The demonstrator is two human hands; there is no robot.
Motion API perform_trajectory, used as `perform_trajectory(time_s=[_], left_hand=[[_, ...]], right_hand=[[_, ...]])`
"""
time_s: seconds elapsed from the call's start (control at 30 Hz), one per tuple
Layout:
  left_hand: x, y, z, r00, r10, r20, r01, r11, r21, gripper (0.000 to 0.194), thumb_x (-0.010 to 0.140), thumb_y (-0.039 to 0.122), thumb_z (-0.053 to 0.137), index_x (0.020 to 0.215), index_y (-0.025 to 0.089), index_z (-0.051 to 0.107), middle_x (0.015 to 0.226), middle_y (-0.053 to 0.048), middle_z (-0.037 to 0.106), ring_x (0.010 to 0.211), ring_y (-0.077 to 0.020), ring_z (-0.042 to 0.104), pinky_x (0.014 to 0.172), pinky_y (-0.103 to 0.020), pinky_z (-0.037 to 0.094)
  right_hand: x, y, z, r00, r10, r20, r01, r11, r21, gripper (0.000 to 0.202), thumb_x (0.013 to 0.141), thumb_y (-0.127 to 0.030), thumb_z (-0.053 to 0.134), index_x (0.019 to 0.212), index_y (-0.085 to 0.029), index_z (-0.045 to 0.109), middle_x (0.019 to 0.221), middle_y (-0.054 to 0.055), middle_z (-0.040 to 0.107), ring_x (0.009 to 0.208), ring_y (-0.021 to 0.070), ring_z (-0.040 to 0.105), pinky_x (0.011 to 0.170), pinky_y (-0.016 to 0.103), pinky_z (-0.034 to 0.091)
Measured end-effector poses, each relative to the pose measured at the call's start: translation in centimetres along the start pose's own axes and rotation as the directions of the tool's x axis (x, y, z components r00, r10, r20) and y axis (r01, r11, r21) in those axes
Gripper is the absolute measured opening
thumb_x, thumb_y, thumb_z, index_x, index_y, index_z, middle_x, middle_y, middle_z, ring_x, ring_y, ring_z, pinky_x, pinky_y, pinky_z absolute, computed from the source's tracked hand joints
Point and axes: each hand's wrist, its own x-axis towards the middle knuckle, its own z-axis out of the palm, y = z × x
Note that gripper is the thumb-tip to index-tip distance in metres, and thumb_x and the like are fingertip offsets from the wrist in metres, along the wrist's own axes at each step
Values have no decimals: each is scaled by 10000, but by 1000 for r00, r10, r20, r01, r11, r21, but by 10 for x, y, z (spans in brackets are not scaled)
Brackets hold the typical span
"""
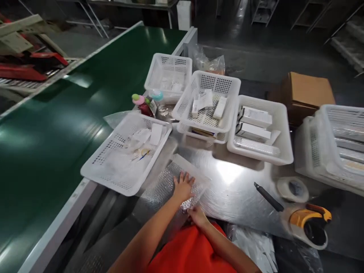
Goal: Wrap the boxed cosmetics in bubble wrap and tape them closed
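Observation:
A clear sheet or bag of bubble wrap (160,189) lies on the metal table in front of me, its near part hanging towards my body. My left hand (183,188) rests flat on it with the fingers spread. Close to the table's front edge, my right hand (198,217) has its fingers closed at the near edge of the bubble wrap. A pale flat strip (186,163) shows along the far end of the wrap; whether it is a flap or something inside, I cannot tell.
Left is a white basket (95,165) with small bags; behind stand more baskets (178,108) and a bin of boxes (286,132). A cutter knife (269,196), tape roll (292,189) and tape dispenser (308,218) lie right. A green conveyor (71,125) runs along the left.

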Motion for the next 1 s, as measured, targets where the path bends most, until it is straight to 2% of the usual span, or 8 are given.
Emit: perform_trajectory(time_s=[0.13,0.23,0.33,0.43,0.53,0.73,0.8,1.0], left_hand=[[17,10,13,998,52,-44,-47,993,111,740,773,439,716,1436,219,471,1647,-160,215,1507,-422,140,1112,-733,218],[21,14,18,994,56,-95,-40,987,158,655,815,366,662,1428,216,486,1581,-158,375,1438,-396,326,1100,-636,331],[23,16,22,993,69,-93,-52,985,166,644,860,267,571,1484,223,421,1528,-144,460,1345,-353,457,1063,-545,404],[27,16,26,996,59,-65,-48,985,167,682,830,163,539,1496,226,407,1595,-132,361,1345,-320,467,1063,-480,417],[32,15,24,998,-7,-55,16,987,159,668,797,170,561,1455,234,472,1581,-122,390,1348,-319,469,1082,-480,400],[50,29,-1,995,-91,27,85,978,189,978,658,215,767,1518,382,332,1647,-123,230,1488,-466,174,1094,-735,238],[57,35,-7,992,-112,52,100,975,196,1158,589,159,813,1545,410,210,1664,-140,127,1475,-519,138,1046,-760,283],[64,42,-9,988,-120,96,102,979,174,1197,588,159,817,1545,433,152,1662,-164,83,1455,-553,133,1015,-783,294]], right_hand=[[-16,-47,-97,978,-207,-35,197,963,-183,71,703,-281,662,723,-213,662,718,15,690,659,173,609,674,295,488],[-6,-118,-213,795,-563,-227,411,774,-482,238,878,-349,510,995,-222,674,918,61,717,790,199,652,739,317,514],[38,-189,-322,525,-737,-425,234,605,-761,273,916,-321,471,1079,-184,642,1030,119,692,936,251,640,839,376,503],[101,-230,-385,585,-729,-356,-14,430,-903,394,853,-207,536,1237,-129,582,1265,195,610,1116,310,570,927,436,458],[151,-240,-402,703,-652,-284,-86,319,-944,517,776,-175,649,1278,-92,563,1303,238,573,1166,358,517,944,480,419],[165,-233,-410,723,-666,-185,-69,196,-978,358,790,-242,680,1130,-134,646,1178,200,629,1074,331,545,969,493,371],[148,-231,-413,603,-790,-111,17,151,-988,330,840,-236,607,1154,-135,624,1198,189,633,1098,307,552,1034,502,331],[58,-216,-382,32,-989,-148,273,151,-950,443,884,-361,578,1280,-181,496,1196,149,608,1156,298,561,1091,573,330]])
